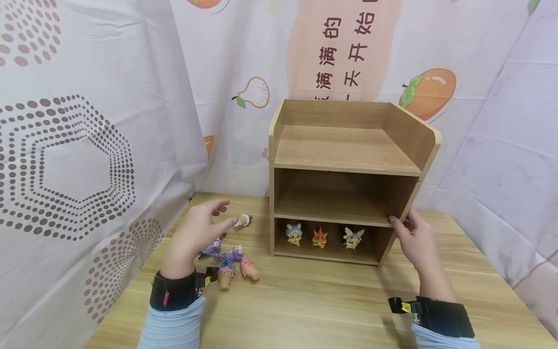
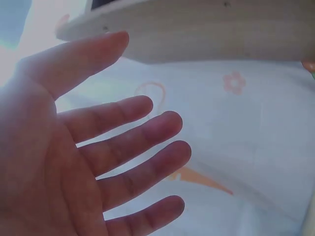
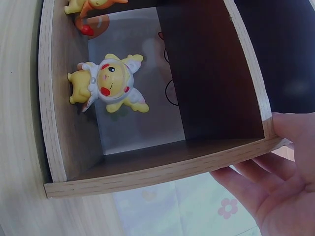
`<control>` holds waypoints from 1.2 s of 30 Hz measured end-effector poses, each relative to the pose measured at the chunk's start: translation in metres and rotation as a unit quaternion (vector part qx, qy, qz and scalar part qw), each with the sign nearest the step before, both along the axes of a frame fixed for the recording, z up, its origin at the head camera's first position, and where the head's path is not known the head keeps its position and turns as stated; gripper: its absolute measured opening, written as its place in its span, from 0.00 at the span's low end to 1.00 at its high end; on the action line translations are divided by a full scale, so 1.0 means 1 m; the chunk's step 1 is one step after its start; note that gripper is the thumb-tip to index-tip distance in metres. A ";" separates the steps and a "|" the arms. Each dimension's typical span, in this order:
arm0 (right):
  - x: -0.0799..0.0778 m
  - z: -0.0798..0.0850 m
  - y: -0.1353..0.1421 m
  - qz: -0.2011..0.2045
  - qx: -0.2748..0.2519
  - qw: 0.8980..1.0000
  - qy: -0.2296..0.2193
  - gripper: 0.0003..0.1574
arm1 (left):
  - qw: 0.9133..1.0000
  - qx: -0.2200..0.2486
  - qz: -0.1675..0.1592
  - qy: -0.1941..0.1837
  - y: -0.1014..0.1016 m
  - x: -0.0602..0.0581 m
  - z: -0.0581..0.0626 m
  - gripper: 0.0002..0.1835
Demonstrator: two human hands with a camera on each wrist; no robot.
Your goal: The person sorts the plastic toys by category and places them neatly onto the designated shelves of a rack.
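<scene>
Clock directions are as seen from the head. A wooden shelf [image 1: 344,148] stands on the table [image 1: 305,300], just towards three o'clock from the middle of the head view. At its four o'clock the right hand [image 1: 416,240] grips the side panel, thumb on the front edge where the middle board meets it, the other fingers bent round the outer face. Well out at between eight and nine o'clock from the shelf, the left hand [image 1: 198,232] is held above the table, wide open with fingers spread and loosely bent, holding nothing. Between two and three o'clock from that hand lies a small toy [image 1: 243,220]; at about four o'clock lie purple toys [image 1: 237,252], a blue-topped cone [image 1: 226,266] and a pink-topped cone [image 1: 249,269], close together. Three figures stand upright in the shelf's bottom compartment: a grey-hooded figure [image 1: 294,234] between seven and eight o'clock from the shelf's middle, an orange figure [image 1: 319,237] at seven and a white-hooded figure [image 1: 352,238] at six. A printed cloth [image 1: 248,48] hangs behind, towards twelve o'clock.
</scene>
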State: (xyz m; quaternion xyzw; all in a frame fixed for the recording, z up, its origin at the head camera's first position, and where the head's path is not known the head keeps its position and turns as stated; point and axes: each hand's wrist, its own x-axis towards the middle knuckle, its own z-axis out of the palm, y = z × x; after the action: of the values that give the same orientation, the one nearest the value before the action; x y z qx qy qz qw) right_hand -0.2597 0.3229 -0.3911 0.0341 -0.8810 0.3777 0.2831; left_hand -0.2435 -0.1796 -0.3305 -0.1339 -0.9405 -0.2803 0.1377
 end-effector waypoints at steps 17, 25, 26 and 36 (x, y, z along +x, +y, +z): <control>0.000 0.000 0.001 0.003 0.001 1.000 0.007 0.26 | 0.993 0.008 0.022 -0.112 -0.038 -0.025 -0.026 0.37; 0.000 -0.001 0.001 0.004 0.002 1.000 0.012 0.26 | 0.987 0.014 0.041 -0.158 -0.048 -0.034 -0.038 0.38; 0.000 -0.001 0.001 0.004 0.002 1.000 0.012 0.26 | 0.986 0.015 0.042 -0.164 -0.050 -0.034 -0.039 0.38; 0.001 0.000 0.001 -0.005 0.012 1.000 0.006 0.27 | 0.978 0.018 0.038 -0.204 -0.060 -0.043 -0.057 0.36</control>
State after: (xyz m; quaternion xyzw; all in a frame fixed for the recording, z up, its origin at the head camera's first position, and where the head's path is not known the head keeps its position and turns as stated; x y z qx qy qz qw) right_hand -0.2589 0.3237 -0.3912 0.0349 -0.8839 0.3657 0.2895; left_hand -0.2862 -0.2391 -0.3870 -0.0359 -0.9482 -0.3127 -0.0437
